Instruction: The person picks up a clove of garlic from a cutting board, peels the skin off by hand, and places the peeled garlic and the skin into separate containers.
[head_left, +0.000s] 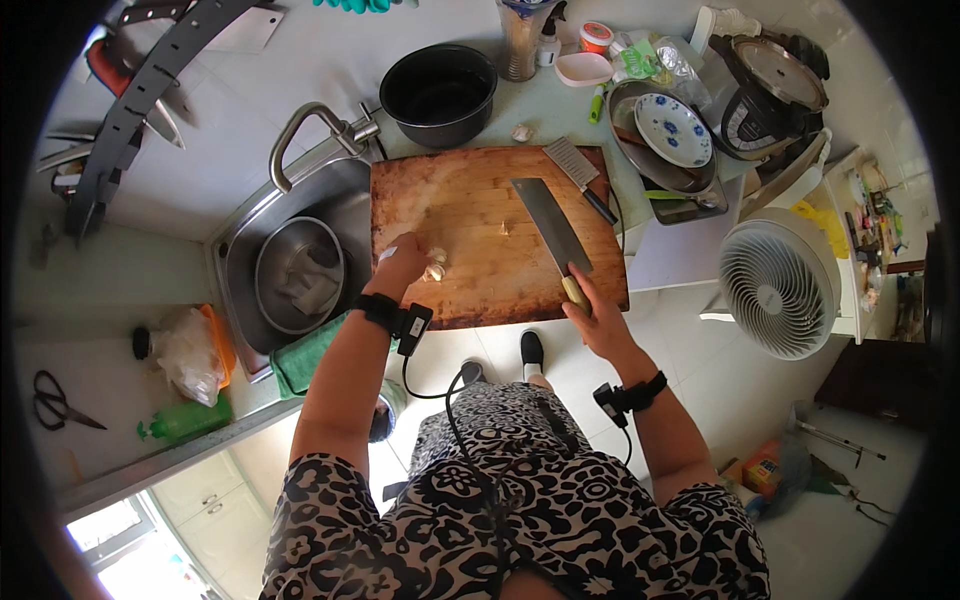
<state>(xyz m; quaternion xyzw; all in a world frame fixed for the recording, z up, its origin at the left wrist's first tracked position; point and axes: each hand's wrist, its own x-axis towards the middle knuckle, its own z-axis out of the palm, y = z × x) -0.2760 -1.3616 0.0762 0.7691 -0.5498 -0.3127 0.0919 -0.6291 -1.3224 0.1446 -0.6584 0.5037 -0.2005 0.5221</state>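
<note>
My right hand (598, 315) grips the pale handle of a Chinese cleaver (551, 225). Its broad blade lies over the right part of a worn wooden cutting board (465, 187), pointing away from me. On the board's left side, my left hand (405, 261) is bent beside several garlic cloves (435, 266); its fingertips are hidden, so whether it holds one does not show. One small garlic piece (505, 228) rests alone near the middle of the board. At the upper right corner lies a crinkle-cut blade (571, 162) with a black handle.
Left of the board is a steel sink (236, 300) with a metal basin (261, 277) under a faucet (304, 112). Behind stand a black pot (442, 131) and a garlic bulb (522, 133). To the right are a pan with a flowered plate (686, 135) and a fan (772, 285).
</note>
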